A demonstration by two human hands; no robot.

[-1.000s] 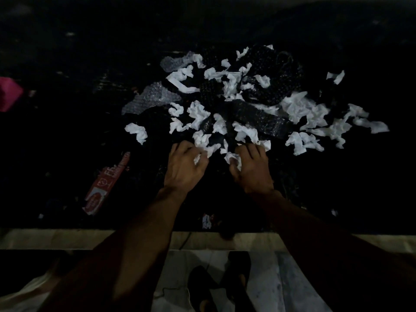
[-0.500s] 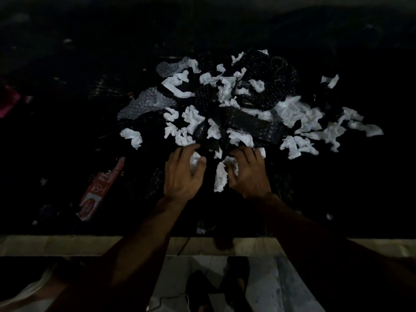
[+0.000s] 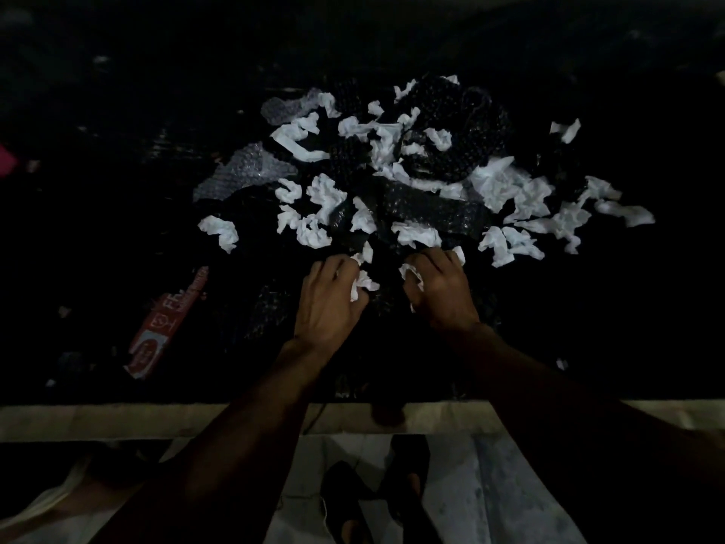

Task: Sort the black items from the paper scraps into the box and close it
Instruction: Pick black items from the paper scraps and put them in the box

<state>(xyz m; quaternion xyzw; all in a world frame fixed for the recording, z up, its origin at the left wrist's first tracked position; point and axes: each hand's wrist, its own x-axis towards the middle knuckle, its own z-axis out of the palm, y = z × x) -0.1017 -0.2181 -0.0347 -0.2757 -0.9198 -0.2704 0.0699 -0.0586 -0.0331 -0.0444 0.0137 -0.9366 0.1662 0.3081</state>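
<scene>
Desk: dark desk (image 3: 117,229); no box can be seen.
Paper: white crumpled paper scraps (image 3: 521,198) lie around and over the black bubble-wrap strip (image 3: 427,214).
Left: left hand (image 3: 329,304), just below the strip, curled around a scrap.
Right: right hand (image 3: 443,292), also below the strip, pinching a scrap.
Advice: I would put the paper aside first, then lift the strip free.

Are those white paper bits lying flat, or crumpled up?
Crumpled. The paper scraps show bunched, twisted folds, not flat sheets; the left hand and right hand each grip one.
</scene>
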